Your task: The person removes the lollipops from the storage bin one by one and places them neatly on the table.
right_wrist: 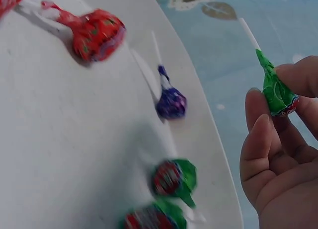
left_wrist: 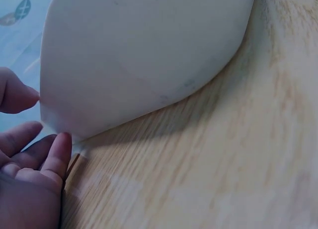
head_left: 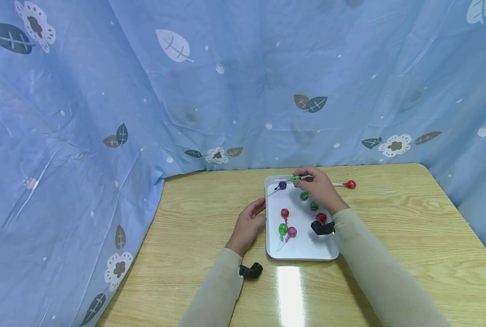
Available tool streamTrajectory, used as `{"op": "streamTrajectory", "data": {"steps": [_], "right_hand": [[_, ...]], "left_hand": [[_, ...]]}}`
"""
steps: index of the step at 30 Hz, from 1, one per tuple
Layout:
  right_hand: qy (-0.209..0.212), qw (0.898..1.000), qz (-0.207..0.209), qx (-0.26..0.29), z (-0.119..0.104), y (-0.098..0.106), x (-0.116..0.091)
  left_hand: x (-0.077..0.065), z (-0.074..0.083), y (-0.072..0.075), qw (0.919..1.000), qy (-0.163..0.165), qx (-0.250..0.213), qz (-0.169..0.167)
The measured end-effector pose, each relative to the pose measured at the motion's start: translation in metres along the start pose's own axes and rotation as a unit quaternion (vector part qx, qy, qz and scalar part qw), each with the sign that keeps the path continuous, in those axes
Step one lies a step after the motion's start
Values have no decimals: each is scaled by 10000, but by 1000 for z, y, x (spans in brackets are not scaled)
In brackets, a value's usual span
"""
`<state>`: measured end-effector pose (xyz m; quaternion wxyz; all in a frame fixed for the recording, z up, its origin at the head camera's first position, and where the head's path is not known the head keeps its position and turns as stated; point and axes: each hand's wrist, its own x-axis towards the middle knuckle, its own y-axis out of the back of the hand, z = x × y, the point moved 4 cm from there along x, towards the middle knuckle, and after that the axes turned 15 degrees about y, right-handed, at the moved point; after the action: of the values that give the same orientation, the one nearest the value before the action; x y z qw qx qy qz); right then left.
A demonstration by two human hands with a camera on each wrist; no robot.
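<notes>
A green-wrapped lollipop [right_wrist: 279, 94] is pinched between the thumb and fingers of my right hand [head_left: 319, 187], above the far end of a white tray [head_left: 273, 240]; its white stick points up in the right wrist view. My left hand [head_left: 248, 223] rests at the tray's left side, fingers loosely bent, fingertips right at the wall. Inside the tray lie a purple lollipop [head_left: 282, 185], a pink one [head_left: 292, 232], a green one [head_left: 283, 229] and a red one [head_left: 285, 212]. Two more green lollipops [head_left: 304, 195] and another red one [head_left: 321, 218] lie below my right hand.
On the wooden table [head_left: 202, 213], a red lollipop [head_left: 351, 184] lies outside the tray, to the right of my right hand. A blue patterned curtain [head_left: 235, 91] hangs behind the table and along its left side.
</notes>
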<state>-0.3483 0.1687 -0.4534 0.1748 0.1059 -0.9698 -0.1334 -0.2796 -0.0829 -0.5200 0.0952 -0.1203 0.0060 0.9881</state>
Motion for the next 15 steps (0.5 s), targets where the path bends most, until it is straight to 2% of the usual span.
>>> {"op": "streamTrajectory", "data": {"steps": [8,15], "right_hand": [[35,9998,148,-116,0,28,-4],[-4,9995,266,-165,0,44,-11]], "left_hand": [[2,-1,0,9998,-87,-173,-40],[1,-1,1,9999,-19,-101,-134]]}}
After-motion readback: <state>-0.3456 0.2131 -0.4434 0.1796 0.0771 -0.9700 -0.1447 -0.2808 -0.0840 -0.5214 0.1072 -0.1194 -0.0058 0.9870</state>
